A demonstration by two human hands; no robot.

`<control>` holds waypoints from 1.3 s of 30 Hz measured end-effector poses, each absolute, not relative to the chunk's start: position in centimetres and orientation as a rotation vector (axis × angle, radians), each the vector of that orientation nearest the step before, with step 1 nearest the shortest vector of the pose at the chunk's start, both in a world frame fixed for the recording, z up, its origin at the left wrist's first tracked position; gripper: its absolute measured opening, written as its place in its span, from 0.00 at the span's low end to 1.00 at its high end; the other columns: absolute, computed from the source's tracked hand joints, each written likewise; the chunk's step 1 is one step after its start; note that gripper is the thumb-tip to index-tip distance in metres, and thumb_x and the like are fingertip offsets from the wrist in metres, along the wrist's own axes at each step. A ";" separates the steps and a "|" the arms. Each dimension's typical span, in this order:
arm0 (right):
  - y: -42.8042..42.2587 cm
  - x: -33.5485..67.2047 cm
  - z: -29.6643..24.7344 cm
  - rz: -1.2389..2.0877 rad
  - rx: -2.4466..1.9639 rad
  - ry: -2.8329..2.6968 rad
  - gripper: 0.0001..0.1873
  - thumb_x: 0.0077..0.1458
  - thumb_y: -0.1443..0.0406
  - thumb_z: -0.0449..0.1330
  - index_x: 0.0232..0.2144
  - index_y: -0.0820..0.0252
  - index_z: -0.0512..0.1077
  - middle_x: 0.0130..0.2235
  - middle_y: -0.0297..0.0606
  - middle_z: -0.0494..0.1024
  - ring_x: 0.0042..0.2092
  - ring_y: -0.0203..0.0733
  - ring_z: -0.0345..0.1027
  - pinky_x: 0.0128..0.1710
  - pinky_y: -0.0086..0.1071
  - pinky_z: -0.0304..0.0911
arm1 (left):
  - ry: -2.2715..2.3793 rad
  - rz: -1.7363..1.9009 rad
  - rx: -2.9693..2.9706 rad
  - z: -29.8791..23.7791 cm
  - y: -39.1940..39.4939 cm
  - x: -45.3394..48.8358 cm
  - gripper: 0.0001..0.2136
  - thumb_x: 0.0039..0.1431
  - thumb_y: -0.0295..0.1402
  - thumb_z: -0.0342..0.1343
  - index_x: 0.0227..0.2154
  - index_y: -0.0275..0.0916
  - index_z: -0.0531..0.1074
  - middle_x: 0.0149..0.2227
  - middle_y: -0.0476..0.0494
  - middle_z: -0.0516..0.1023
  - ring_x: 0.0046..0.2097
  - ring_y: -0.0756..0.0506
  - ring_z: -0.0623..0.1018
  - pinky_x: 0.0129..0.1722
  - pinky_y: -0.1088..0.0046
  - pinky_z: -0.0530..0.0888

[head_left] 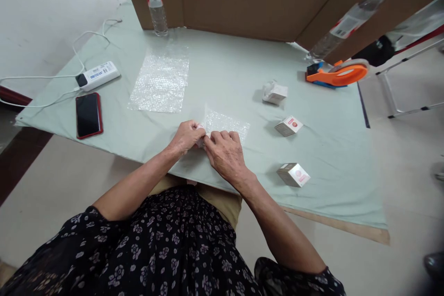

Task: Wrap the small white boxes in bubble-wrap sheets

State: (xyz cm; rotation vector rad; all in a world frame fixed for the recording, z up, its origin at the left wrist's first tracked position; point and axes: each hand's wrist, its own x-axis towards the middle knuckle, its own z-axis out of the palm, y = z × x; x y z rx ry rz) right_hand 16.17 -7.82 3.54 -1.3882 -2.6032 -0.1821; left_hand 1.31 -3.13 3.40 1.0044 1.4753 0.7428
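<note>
Dark floral clothing point(180, 247) lies nearest; beyond, over the counter point(239, 62), the left hand point(188, 137) has its grip clamped on a small bundle point(200, 144), mostly hidden. The right hand point(226, 153) touches bubble wrap point(229, 124) beside it; whether that grip is closed, I cannot tell.

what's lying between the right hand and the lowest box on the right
In the head view, only bare green cloth lies between the right hand and the lowest box.
</note>
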 end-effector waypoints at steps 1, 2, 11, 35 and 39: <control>-7.8 16.2 3.6 -0.184 -1.388 -2.605 0.09 0.64 0.69 0.55 0.45 0.59 0.72 0.39 0.43 0.77 0.40 0.49 0.61 0.42 0.43 0.47 | 1.463 0.749 1.016 3.5 -3.2 1.3 0.04 0.46 0.28 0.56 0.24 0.39 0.66 0.19 0.54 0.66 0.21 0.52 0.68 0.18 0.78 0.64; -7.9 16.2 3.7 -0.180 -1.387 -2.604 0.09 0.64 0.69 0.55 0.45 0.59 0.72 0.39 0.43 0.77 0.40 0.49 0.62 0.43 0.43 0.47 | 1.448 0.753 1.032 3.5 -3.2 1.4 0.04 0.47 0.28 0.56 0.24 0.39 0.66 0.19 0.54 0.67 0.21 0.52 0.68 0.18 0.78 0.65; -8.9 17.2 4.5 -0.059 -1.350 -2.564 0.06 0.60 0.66 0.59 0.39 0.63 0.73 0.42 0.43 0.80 0.42 0.49 0.67 0.50 0.44 0.51 | 1.214 0.612 1.302 4.3 -3.1 0.2 0.04 0.49 0.30 0.55 0.26 0.36 0.72 0.21 0.51 0.69 0.25 0.51 0.70 0.26 0.74 0.71; -13.6 22.4 1.9 0.707 -2.166 -1.364 0.40 0.53 0.42 0.58 0.58 0.63 0.68 0.41 0.45 0.81 0.34 0.48 0.74 0.41 0.44 0.66 | 1.229 0.635 2.482 2.5 -6.9 1.9 0.06 0.62 0.25 0.54 0.39 0.37 0.75 0.41 0.39 0.76 0.45 0.42 0.73 0.48 0.64 0.75; -12.2 21.4 1.6 0.746 -2.148 -1.305 0.45 0.51 0.40 0.59 0.61 0.64 0.65 0.43 0.49 0.81 0.44 0.56 0.75 0.48 0.47 0.66 | 1.266 0.609 2.485 2.6 -7.1 2.1 0.07 0.62 0.25 0.54 0.40 0.37 0.75 0.42 0.39 0.77 0.46 0.41 0.73 0.48 0.63 0.75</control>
